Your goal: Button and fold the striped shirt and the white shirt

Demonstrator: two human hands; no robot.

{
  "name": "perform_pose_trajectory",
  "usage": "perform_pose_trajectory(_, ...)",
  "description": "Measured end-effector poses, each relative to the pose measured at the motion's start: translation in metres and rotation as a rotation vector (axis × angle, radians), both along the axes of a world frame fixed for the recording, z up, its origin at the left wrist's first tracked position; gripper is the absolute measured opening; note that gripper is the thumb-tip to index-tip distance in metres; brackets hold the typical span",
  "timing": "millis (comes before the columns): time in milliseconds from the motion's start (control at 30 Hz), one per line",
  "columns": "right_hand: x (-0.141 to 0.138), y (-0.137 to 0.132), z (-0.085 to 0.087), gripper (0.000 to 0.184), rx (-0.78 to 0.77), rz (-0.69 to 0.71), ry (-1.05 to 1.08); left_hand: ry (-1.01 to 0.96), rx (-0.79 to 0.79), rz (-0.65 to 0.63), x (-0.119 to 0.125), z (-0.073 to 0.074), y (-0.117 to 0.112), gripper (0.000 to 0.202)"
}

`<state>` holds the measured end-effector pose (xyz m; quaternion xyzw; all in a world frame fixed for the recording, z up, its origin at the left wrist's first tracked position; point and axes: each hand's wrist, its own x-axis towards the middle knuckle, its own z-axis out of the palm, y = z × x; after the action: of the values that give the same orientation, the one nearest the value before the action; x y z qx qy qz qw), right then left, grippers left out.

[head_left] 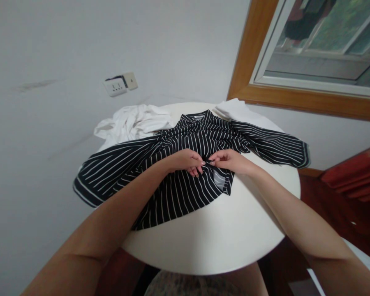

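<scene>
A black shirt with thin white stripes (172,156) lies spread on a round white table (234,234), collar at the far side and sleeves out to both sides. My left hand (186,161) and my right hand (226,160) meet over the shirt's front near its middle. Both hands pinch the front edge of the shirt, fingertips almost touching. What sits between the fingertips is too small to make out.
A crumpled white garment (132,123) lies at the table's far left. A folded white cloth (237,109) sits at the far right by the wooden window frame (296,98). A wall socket (117,85) is behind. Red-brown wooden furniture (351,181) stands to the right.
</scene>
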<state>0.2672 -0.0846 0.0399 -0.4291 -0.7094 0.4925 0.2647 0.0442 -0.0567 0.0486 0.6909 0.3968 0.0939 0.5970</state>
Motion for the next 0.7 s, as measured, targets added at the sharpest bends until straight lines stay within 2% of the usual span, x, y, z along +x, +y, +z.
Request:
perform_pose_trajectory(267, -0.0005, 0.0000, -0.0017, 0.030, -0.022, -0.019, 0.023, -0.067, -0.080, 0.008, -0.0001, -0.0027, 0.0015, 0.023)
perform_pose_trajectory(700, -0.0017, -0.0015, -0.0012, 0.033, -0.084, -0.022, 0.085, -0.066, -0.079, 0.029, 0.0006, -0.0007, 0.0011, 0.024)
